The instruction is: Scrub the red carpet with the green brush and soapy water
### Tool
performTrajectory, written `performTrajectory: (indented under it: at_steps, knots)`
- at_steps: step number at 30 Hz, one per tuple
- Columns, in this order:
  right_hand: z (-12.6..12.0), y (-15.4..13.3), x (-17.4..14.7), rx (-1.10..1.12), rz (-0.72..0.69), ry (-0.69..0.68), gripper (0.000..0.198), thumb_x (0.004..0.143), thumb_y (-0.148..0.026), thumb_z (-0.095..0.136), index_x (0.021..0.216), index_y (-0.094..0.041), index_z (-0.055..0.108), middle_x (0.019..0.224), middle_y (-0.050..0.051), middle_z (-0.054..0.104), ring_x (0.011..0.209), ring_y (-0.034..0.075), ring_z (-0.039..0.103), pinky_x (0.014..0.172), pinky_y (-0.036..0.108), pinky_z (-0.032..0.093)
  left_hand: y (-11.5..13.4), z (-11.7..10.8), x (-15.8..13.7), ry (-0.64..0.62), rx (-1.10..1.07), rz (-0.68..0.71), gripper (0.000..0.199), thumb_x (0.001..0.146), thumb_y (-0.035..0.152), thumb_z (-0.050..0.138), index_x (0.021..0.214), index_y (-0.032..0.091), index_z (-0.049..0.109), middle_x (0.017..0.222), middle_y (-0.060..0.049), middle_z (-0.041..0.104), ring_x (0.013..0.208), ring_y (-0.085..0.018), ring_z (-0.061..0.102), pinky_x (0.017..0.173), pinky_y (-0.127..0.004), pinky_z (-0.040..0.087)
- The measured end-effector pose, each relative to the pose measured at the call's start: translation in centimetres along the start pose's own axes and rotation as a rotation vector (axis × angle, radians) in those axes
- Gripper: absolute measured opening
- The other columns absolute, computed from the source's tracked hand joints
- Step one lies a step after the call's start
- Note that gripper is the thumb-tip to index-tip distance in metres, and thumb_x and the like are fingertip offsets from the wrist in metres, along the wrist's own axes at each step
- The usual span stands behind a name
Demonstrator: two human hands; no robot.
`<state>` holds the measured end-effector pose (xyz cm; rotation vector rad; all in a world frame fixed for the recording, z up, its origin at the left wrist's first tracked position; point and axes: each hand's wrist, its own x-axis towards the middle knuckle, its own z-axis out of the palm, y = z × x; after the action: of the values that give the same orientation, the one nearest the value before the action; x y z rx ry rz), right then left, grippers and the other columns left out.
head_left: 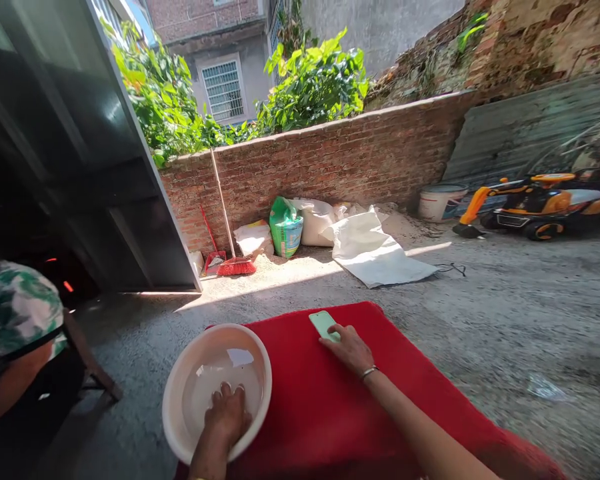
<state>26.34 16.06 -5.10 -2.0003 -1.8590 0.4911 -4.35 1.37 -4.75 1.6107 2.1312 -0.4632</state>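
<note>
My left hand [226, 417] reaches down into a round, pale basin [173, 393] of water. Its fingers are spread in or at the water, and I see nothing held in them. Bright reflections lie on the water [240, 358]. To the right of the basin, a light green mobile phone [321, 323] lies on the red-covered table. My right hand [351, 348] has its thumb and fingers closed on the phone's near end; a bracelet [370, 371] circles that wrist.
The red cloth [300, 400] covers the table. At the left sits a person in a patterned shirt [20, 313], near a dark metal door [80, 133]. A broom [236, 267], sacks [316, 220], a white sheet [367, 247] and a toy excavator [535, 207] stand along the brick wall.
</note>
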Motion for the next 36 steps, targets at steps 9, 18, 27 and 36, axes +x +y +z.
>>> performTrajectory:
  at_steps: [9,18,27,36]
  knots:
    - [6.2,-11.6,-2.6,-0.072,-0.314,-0.262,0.024,0.107,-0.041,0.084,0.129,-0.03,0.087,0.13,0.008,0.075,0.123,0.025,0.077,0.095,0.028,0.051,0.8,-0.7,-1.5,-0.01,-0.043,-0.037,0.073,0.117,0.02,0.053,0.189,0.026,0.045,0.197,-0.023,0.04,0.179,-0.043,0.046,0.135,-0.054,0.053]
    - [0.0,-4.4,2.1,-0.202,-0.068,-0.199,0.034,0.113,-0.034,0.068,0.142,-0.024,0.083,0.146,0.018,0.073,0.132,0.032,0.079,0.101,0.035,0.057,0.7,-0.5,-1.3,-0.004,-0.034,-0.025,0.073,0.114,0.021,0.056,0.187,0.022,0.049,0.195,-0.026,0.043,0.177,-0.043,0.049,0.134,-0.052,0.053]
    - [-6.1,7.5,4.9,-0.127,0.345,0.071,0.037,0.113,-0.048,0.064,0.132,-0.026,0.086,0.139,0.022,0.079,0.127,0.038,0.082,0.1,0.045,0.063,0.5,-0.2,-0.6,0.001,-0.032,-0.031,0.072,0.115,0.023,0.057,0.187,0.026,0.049,0.195,-0.023,0.043,0.178,-0.042,0.048,0.134,-0.05,0.052]
    - [0.2,-3.6,2.4,-0.03,-0.02,-0.061,0.022,0.11,-0.037,0.073,0.126,-0.029,0.086,0.13,0.01,0.076,0.119,0.027,0.079,0.093,0.032,0.057,0.4,0.0,-0.5,0.005,0.007,-0.031,0.073,0.115,0.024,0.056,0.187,0.026,0.047,0.195,-0.023,0.044,0.177,-0.041,0.049,0.133,-0.05,0.053]
